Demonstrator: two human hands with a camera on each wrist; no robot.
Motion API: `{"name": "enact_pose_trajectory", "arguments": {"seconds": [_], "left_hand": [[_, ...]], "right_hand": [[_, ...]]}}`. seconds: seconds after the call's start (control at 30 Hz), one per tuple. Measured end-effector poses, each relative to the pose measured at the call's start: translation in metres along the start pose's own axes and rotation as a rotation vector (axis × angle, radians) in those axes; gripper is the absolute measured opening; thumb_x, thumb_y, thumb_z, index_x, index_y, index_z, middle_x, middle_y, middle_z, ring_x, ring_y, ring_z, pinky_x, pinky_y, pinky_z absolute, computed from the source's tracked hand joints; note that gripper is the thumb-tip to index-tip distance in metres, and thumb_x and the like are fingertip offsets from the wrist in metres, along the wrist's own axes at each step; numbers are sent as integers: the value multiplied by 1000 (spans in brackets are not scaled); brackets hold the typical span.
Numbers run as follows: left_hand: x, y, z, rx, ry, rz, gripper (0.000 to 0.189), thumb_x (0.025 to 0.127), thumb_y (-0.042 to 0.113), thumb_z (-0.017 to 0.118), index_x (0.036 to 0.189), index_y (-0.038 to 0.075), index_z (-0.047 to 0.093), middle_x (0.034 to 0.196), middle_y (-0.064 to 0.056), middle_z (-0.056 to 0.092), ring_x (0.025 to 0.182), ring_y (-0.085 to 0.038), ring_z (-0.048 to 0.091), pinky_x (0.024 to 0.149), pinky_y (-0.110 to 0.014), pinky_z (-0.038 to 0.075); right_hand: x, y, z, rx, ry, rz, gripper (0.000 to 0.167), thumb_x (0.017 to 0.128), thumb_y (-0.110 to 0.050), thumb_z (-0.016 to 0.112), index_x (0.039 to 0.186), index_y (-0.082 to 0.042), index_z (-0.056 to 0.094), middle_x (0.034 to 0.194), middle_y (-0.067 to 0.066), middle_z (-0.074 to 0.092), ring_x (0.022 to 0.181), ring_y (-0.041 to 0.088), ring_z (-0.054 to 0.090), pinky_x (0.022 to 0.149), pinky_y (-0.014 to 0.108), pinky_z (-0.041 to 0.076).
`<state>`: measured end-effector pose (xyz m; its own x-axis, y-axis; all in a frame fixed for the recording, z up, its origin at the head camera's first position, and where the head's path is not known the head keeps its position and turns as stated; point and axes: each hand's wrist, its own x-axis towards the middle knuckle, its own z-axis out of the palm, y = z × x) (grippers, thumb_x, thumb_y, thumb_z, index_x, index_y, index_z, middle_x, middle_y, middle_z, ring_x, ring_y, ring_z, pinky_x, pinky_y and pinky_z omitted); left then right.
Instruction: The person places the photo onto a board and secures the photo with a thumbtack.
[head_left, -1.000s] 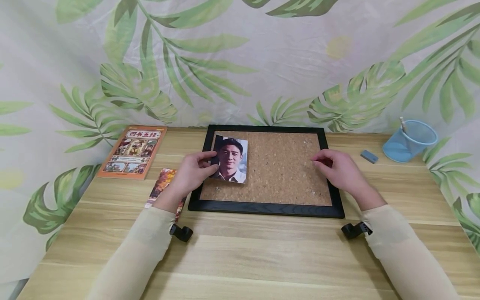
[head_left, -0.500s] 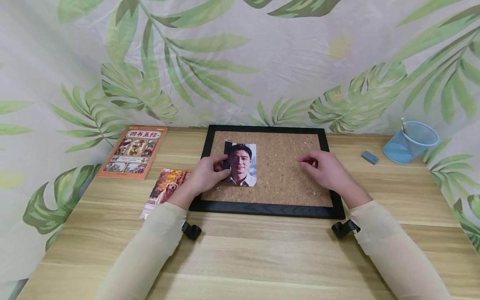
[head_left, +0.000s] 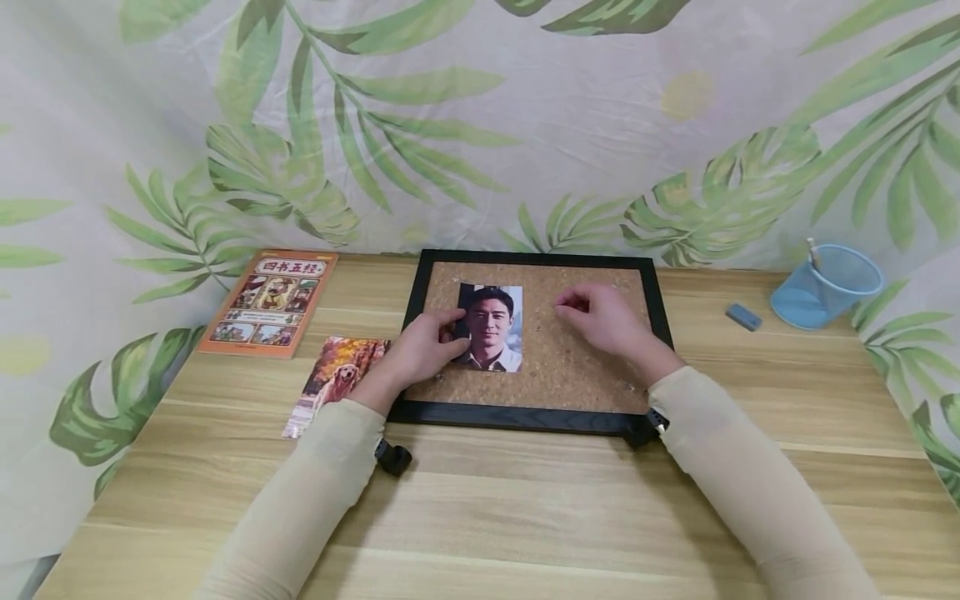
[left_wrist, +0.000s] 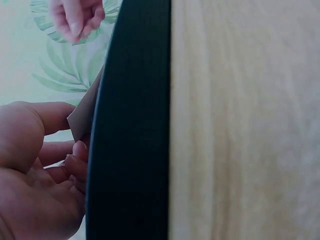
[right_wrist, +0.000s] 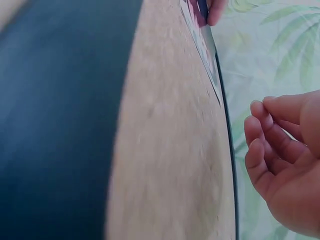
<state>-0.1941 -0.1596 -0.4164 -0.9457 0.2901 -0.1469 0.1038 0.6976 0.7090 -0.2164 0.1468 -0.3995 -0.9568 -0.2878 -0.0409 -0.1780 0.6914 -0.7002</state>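
My left hand point(head_left: 430, 342) pinches the left edge of a portrait photo point(head_left: 504, 354) between thumb and fingers, over the left part of a cork board point(head_left: 525, 392) with a black frame. In the left wrist view the photo's pale back point(left_wrist: 82, 117) shows at the fingertips, close over the frame point(left_wrist: 130, 120). To the right of the photo, my right hand point(head_left: 603, 318) hangs over the cork with its thumb and index fingertips together. Nothing shows between these fingertips point(right_wrist: 257, 107) in the right wrist view. A small clear pin point(head_left: 542, 328) stands in the cork between the hands.
A photo of a dog point(head_left: 341, 379) lies left of the board, partly under my left forearm. An orange book point(head_left: 266, 304) lies farther back. At the right are a blue eraser point(head_left: 743, 317) and a blue mesh pen cup point(head_left: 825, 287). A leaf-patterned cloth point(head_left: 480, 125) hangs behind the table.
My left hand has carried the portrait photo to the right, farther over the cork. My right hand has moved left from the frame's right side toward the photo.
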Motion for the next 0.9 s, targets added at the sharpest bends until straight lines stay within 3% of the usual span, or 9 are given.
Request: {"name": "enact_pose_trajectory", "arguments": {"seconds": [0.2, 0.43, 0.57, 0.9], "left_hand": [[-1, -1, 0, -3, -4, 4, 56, 106, 19, 68, 157, 2, 54, 97, -10, 62, 82, -21, 56, 68, -31, 44], [-1, -1, 0, 25, -4, 9, 57, 106, 21, 68, 158, 3, 53, 100, -11, 62, 85, -21, 56, 71, -31, 43], [0, -1, 1, 35, -1, 14, 57, 106, 21, 68, 158, 3, 53, 101, -11, 63, 85, -20, 57, 71, -30, 44], [0, 0, 0, 34, -7, 2, 57, 106, 22, 67, 158, 3, 53, 97, -11, 62, 73, -18, 57, 66, -30, 45]], "right_hand": [[25, -12, 16, 118, -40, 60, 22, 109, -17, 64, 124, -4, 75, 115, 14, 73, 101, 27, 64, 87, 37, 52], [48, -22, 34, 269, -35, 45, 15, 106, -7, 67, 114, 3, 75, 101, 17, 75, 83, 21, 70, 70, 26, 57], [59, -27, 42, 254, -35, 48, 14, 107, -6, 66, 113, 2, 74, 97, 16, 75, 75, 18, 69, 63, 25, 55], [86, -39, 57, 183, -55, 32, 16, 108, -10, 64, 111, 2, 74, 91, 11, 73, 70, 13, 64, 62, 22, 52]]}}
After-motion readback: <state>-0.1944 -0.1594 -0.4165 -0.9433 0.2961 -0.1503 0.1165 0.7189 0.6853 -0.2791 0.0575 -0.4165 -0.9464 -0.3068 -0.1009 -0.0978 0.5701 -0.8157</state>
